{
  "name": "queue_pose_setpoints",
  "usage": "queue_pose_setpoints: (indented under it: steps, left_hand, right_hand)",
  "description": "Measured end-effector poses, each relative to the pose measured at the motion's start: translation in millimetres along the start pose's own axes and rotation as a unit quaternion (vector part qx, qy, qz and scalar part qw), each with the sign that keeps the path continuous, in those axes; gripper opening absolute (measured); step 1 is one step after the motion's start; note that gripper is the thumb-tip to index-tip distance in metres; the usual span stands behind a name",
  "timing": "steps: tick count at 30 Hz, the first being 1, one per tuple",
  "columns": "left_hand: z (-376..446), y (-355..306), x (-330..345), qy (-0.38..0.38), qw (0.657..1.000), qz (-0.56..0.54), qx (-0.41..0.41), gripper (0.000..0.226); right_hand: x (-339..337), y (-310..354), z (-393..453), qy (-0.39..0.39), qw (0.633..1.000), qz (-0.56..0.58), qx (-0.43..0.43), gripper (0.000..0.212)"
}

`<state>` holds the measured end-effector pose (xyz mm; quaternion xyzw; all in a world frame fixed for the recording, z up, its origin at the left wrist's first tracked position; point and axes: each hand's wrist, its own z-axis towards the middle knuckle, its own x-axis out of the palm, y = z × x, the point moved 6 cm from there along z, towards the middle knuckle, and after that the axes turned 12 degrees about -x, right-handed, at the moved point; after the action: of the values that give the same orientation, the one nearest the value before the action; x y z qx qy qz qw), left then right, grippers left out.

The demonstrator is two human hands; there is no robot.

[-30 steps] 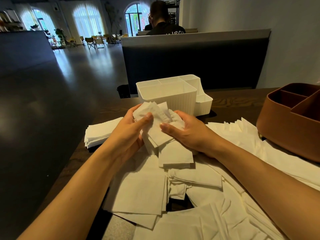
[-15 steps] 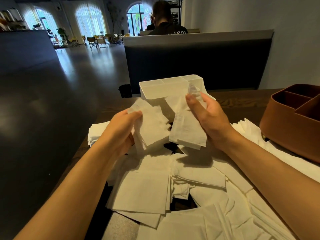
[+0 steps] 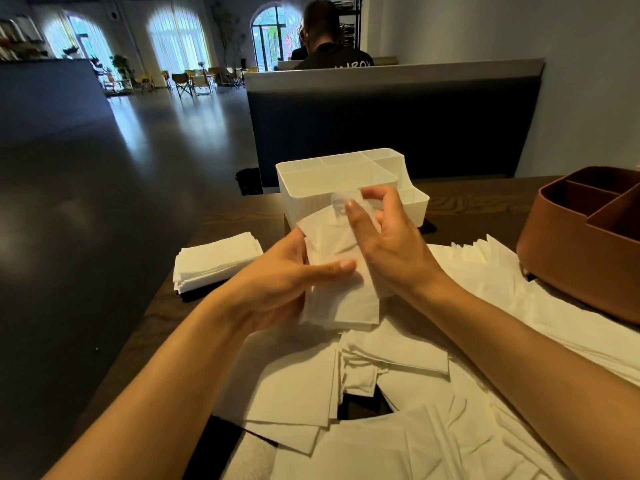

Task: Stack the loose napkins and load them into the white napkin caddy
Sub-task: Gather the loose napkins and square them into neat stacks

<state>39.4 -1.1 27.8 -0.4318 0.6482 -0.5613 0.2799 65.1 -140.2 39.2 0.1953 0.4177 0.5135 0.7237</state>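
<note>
Napkins [image 3: 341, 289] held in a small bunch just in front of the white napkin caddy [image 3: 332, 188].

The left hand [image 3: 277, 282] has its grip curled round the bunch, thumb pressed on top. The right hand [image 3: 388, 244] pinches the top edge, which looks blurry. More loose napkins [image 3: 398, 441] lie on the worktop [image 3: 239, 216], nearer than the caddy. The bunch looks uneven, so sheets could slip out or catch on the caddy's rim.
</note>
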Motion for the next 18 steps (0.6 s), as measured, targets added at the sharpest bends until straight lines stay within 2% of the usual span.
queue_pose_setpoints:
  steps: [2, 6, 10, 12, 15, 18]
  left_hand:
    - [0.9, 4.4, -1.9, 0.009, 1.000, 0.015, -0.009, 0.071]
    - [3.2, 6.0, -13.2, 0.003, 1.000, 0.018, -0.024, 0.078]
    - [1.4, 7.0, -23.5, -0.014, 0.999, 0.033, -0.032, 0.086]
    - [-0.1, 7.1, -25.5, -0.015, 0.998, 0.054, -0.039, 0.091]
    - [-0.3, 7.3, -26.9, -0.007, 0.998, 0.053, -0.043, 0.102]
    - [-0.8, 7.1, -26.1, 0.005, 0.998, 0.039, -0.049, 0.101]
  right_hand:
    - [-1.0, -7.4, -0.9, 0.001, 0.996, 0.074, 0.049, 0.032]
    - [-0.8, -21.5, -1.1, 0.009, 0.957, 0.246, 0.153, 0.046]
    - [5.6, -28.7, -6.6, 0.102, 0.932, 0.288, 0.197, 0.040]
    - [7.3, -31.9, -8.0, 0.123, 0.921, 0.309, 0.204, 0.039]
    - [4.7, -33.8, -4.6, 0.117, 0.923, 0.312, 0.191, 0.044]
    - [-0.9, -36.6, -2.1, 0.059, 0.931, 0.313, 0.180, 0.046]
